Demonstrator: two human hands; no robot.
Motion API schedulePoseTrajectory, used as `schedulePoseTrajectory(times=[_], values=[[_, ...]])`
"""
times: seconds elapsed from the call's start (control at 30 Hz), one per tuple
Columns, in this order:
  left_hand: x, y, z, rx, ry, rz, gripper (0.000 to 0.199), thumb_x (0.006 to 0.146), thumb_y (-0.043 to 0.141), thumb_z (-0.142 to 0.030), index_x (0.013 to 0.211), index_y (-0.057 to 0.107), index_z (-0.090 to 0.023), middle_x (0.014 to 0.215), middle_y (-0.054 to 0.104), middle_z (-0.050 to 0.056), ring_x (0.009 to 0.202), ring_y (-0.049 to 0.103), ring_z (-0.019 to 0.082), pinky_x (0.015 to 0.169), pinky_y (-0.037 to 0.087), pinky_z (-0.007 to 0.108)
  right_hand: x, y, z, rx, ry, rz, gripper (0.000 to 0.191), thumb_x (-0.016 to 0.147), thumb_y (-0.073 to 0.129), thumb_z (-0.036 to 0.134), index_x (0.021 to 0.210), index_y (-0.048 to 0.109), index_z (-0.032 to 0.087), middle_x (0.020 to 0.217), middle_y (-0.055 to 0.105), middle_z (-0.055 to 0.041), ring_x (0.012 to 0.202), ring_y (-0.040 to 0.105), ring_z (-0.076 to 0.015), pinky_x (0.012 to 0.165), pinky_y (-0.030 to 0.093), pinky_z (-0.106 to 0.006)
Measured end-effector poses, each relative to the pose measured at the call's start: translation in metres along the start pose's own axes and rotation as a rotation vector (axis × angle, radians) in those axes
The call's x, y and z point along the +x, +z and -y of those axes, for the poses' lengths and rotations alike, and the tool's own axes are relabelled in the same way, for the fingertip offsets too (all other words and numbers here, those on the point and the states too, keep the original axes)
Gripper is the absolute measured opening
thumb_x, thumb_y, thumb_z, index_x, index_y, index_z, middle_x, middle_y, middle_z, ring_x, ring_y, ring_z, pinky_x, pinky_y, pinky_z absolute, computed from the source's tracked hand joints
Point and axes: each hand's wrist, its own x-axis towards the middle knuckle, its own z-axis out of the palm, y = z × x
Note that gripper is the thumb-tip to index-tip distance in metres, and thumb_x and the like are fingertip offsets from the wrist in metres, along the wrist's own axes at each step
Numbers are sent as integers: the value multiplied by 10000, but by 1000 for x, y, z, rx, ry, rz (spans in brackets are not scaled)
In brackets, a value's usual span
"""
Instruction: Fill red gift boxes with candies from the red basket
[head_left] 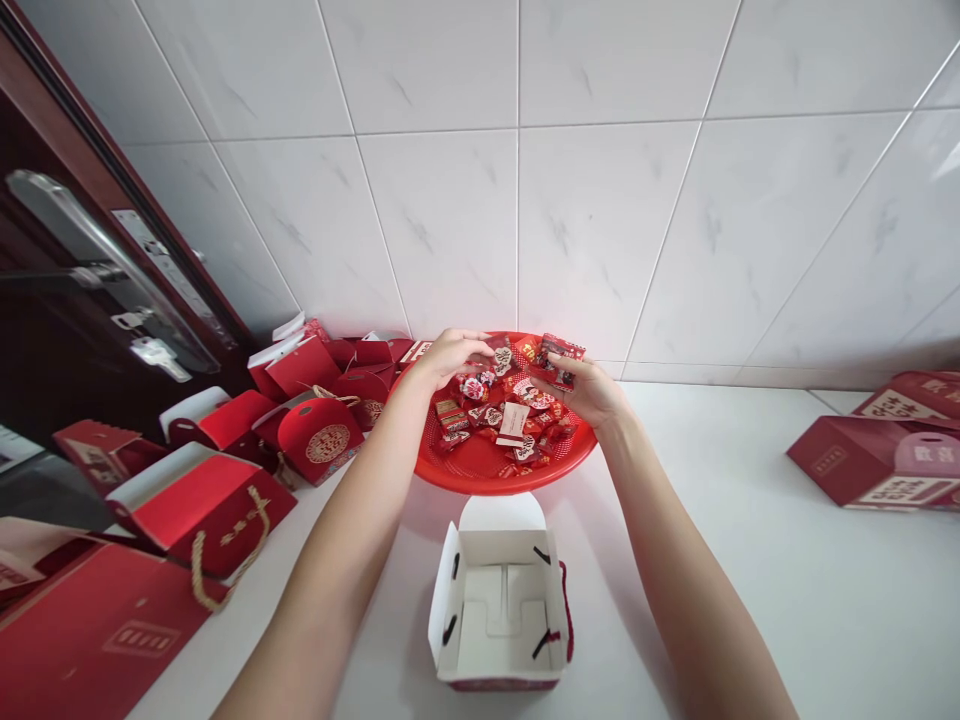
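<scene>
A red plastic basket [495, 484] with small holes holds several wrapped candies [525, 440], mostly in red wrappers. My left hand [455, 358] reaches over its left side, fingers curved and a little apart beside a red wrapped candy [501, 362]; no candy shows clearly in its grasp. Over the right side of the basket, my right hand [589, 390] pinches a dark red candy packet [562, 360] between thumb and fingers. Between my forearms, nearer to me, stands an open gift box [504, 610] with a white inside, a raised rear flap and a dark red cord. Nothing lies inside it.
Several red gift boxes [202, 500], some with rope handles, crowd the left side. More red boxes [885, 440] stand at the far right on the white tabletop [697, 470]. A tiled wall [600, 230] rises behind the basket. At the left is a dark door [60, 330] with keys in its lock.
</scene>
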Motion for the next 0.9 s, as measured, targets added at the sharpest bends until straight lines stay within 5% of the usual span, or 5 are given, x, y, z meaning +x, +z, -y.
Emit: schedulePoseTrajectory(times=[0.23, 0.47, 0.63, 0.9], values=[[-8, 5, -7, -139, 46, 105, 217, 580, 771, -124, 792, 745, -160, 766, 756, 25, 731, 706, 158, 823, 584, 317, -2, 1, 2, 7, -11, -3, 221, 667, 855, 152, 847, 740, 210, 892, 783, -4, 1019, 720, -234, 974, 608, -441], [-21, 13, -13, -134, 55, -6, 167, 600, 764, -140, 751, 693, -153, 767, 736, 9, 765, 714, 156, 900, 566, 342, -12, 12, 8, 11, -112, 35, 223, 667, 879, 234, 844, 743, 221, 914, 789, -10, 1075, 716, -255, 950, 624, -432], [-67, 14, -16, -185, 164, -27, 274, 588, 804, -227, 838, 716, -156, 851, 738, 12, 849, 710, 180, 918, 562, 358, -35, 34, 25, -114, -127, 132, 277, 646, 907, 263, 875, 769, 196, 942, 790, -35, 1032, 722, -253, 929, 633, -439], [-150, 0, -20, 11, 213, 179, 391, 618, 826, -281, 974, 700, -183, 981, 727, 25, 910, 700, 214, 842, 560, 335, -99, 57, 54, -463, -106, 363, 331, 710, 883, 321, 978, 786, 152, 932, 784, -75, 917, 745, -258, 897, 623, -459]])
